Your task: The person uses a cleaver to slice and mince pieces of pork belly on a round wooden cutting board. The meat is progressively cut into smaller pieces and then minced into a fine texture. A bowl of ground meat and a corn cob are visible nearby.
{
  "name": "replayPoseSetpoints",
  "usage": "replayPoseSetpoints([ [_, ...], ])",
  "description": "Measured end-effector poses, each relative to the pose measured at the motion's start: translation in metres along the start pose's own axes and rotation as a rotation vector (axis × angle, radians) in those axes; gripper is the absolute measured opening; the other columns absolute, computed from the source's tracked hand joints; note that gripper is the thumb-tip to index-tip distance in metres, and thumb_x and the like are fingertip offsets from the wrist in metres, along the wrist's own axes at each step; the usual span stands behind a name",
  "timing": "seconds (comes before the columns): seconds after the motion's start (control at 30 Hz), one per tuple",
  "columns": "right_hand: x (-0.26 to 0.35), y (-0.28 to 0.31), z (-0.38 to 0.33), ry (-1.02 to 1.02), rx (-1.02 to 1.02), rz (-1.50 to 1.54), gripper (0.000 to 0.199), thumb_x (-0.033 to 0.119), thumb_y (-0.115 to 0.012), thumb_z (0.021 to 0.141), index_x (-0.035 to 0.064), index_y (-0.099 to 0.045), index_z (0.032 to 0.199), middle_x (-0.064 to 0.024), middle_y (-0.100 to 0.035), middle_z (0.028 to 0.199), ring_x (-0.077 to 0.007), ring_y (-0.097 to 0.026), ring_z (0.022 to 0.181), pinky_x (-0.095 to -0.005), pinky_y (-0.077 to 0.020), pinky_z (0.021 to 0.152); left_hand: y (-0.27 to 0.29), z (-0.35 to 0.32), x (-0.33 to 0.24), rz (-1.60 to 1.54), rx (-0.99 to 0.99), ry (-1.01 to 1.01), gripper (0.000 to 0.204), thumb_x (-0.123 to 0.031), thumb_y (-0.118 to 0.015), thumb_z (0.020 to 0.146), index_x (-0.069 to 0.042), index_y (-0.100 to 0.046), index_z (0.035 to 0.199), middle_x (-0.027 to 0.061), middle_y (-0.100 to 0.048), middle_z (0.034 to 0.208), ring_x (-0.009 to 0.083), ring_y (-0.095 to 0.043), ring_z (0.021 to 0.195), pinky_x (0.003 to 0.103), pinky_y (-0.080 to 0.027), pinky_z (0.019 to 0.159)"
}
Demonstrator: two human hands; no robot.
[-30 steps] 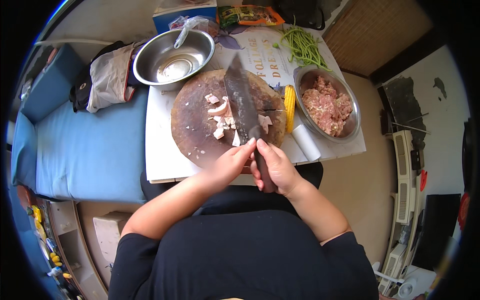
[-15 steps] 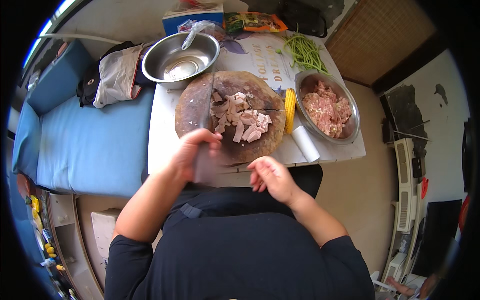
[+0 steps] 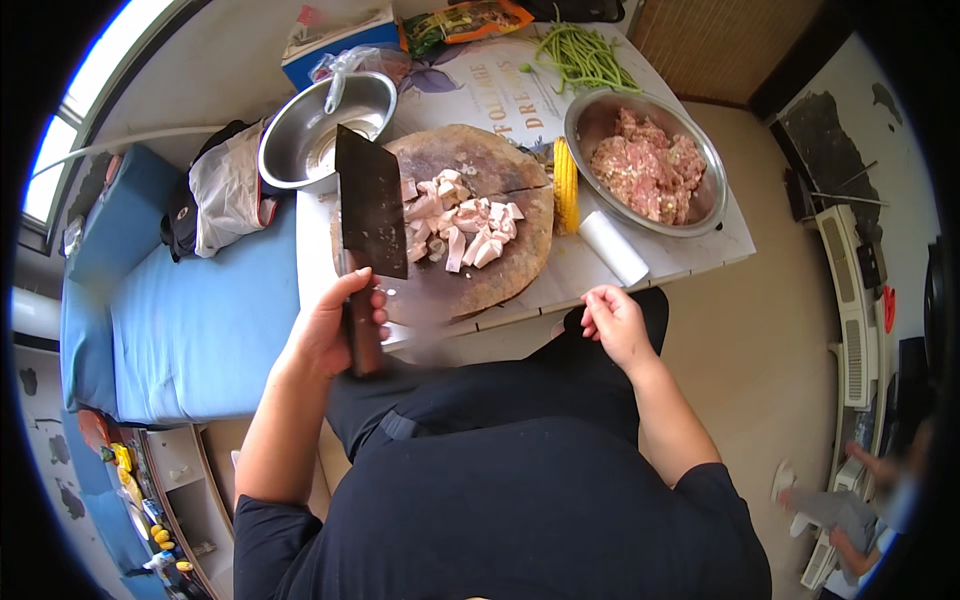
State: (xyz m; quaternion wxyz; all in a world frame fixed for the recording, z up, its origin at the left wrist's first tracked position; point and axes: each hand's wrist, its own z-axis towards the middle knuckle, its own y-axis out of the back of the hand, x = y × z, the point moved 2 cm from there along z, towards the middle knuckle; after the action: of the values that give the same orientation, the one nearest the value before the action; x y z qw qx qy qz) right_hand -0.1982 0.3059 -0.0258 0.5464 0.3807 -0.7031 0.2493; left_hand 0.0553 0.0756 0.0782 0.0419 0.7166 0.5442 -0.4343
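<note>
Your left hand [image 3: 335, 325] grips the dark handle of a cleaver [image 3: 372, 205] at the left side of a round wooden chopping board [image 3: 525, 235] on the desk [image 3: 690, 258]. Your right hand [image 3: 618, 325] hangs beyond the near edge, close to a white roll [image 3: 613, 248], fingers curled inward; its palm is hidden, so you cannot tell whether it is fully closed. The blade covers part of the board and of a steel basin [image 3: 283, 165], and may hide some of the pale meat pieces [image 3: 478, 228]. A colourful packet [image 3: 465, 22] is cut off by the dark rim at the top, and a person [image 3: 840, 520] at the lower right is blurred and partly out of view. Gold lettering shows on the desk's covering; print on the packet is too small to make out. The cleaver's long axis runs away from you, blade farthest, tip leaning slightly left, handle end toward your lap
</note>
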Motion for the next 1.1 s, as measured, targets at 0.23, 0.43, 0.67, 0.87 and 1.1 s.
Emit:
replayPoseSetpoints([
  [0.23, -0.055, 0.041, 0.011, 0.085, -0.218, -0.268, 0.018, 0.019, -0.051, 0.094, 0.0019, -0.057, 0.093, -0.0010, -0.055, 0.066, -0.0084, -0.051, 0.053, -0.0214, -0.0438, 0.052, -0.010, -0.031, -0.034, 0.459, -0.033, -0.438, 0.016, -0.016, -0.059, 0.085, -0.004, -0.048, 0.084, 0.0029, -0.050, 0.061, 0.0100, -0.048, 0.047, 0.025, -0.042, 0.043],
  [0.43, -0.095, 0.067, 0.011, 0.177, -0.450, -0.725, 0.019, 0.023, -0.056, 0.088, 0.0047, -0.062, 0.087, -0.0088, -0.063, 0.071, -0.0189, -0.062, 0.064, -0.0310, -0.0476, 0.060, -0.009, -0.017, -0.029, 0.633, -0.119, -0.348, 0.017, -0.016, -0.059, 0.083, -0.004, -0.048, 0.085, 0.0031, -0.049, 0.060, 0.0107, -0.048, 0.046, 0.025, -0.043, 0.043],
  [0.67, -0.114, 0.092, 0.020, 0.141, -0.656, -0.839, 0.023, 0.028, -0.056, 0.087, 0.0065, -0.063, 0.086, -0.0128, -0.065, 0.077, -0.0317, -0.062, 0.072, -0.0388, -0.0477, 0.062, -0.021, -0.015, -0.042, 0.535, -0.077, -0.249, 0.014, -0.012, -0.058, 0.081, -0.005, -0.046, 0.083, 0.0028, -0.049, 0.061, 0.0110, -0.047, 0.046, 0.026, -0.042, 0.042],
  [0.87, -0.112, 0.086, 0.031, 0.103, -0.629, -0.885, 0.024, 0.030, -0.054, 0.087, 0.0082, -0.064, 0.088, -0.0133, -0.065, 0.080, -0.0335, -0.062, 0.075, -0.0407, -0.0479, 0.064, -0.008, 0.015, -0.017, 0.580, -0.058, -0.092, 0.013, -0.012, -0.058, 0.080, -0.005, -0.047, 0.075, 0.0021, -0.047, 0.058, 0.0112, -0.046, 0.045, 0.027, -0.041, 0.041],
  [1.1, -0.109, 0.087, 0.029, 0.049, -0.620, -0.876, 0.023, 0.029, -0.054, 0.085, 0.0089, -0.064, 0.088, -0.0138, -0.065, 0.080, -0.0348, -0.062, 0.076, -0.0419, -0.0481, 0.066, -0.036, -0.015, -0.047, 0.413, 0.022, -0.282, 0.012, -0.010, -0.057, 0.079, -0.003, -0.047, 0.080, 0.0043, -0.047, 0.057, 0.0119, -0.044, 0.043, 0.026, -0.039, 0.040],
])
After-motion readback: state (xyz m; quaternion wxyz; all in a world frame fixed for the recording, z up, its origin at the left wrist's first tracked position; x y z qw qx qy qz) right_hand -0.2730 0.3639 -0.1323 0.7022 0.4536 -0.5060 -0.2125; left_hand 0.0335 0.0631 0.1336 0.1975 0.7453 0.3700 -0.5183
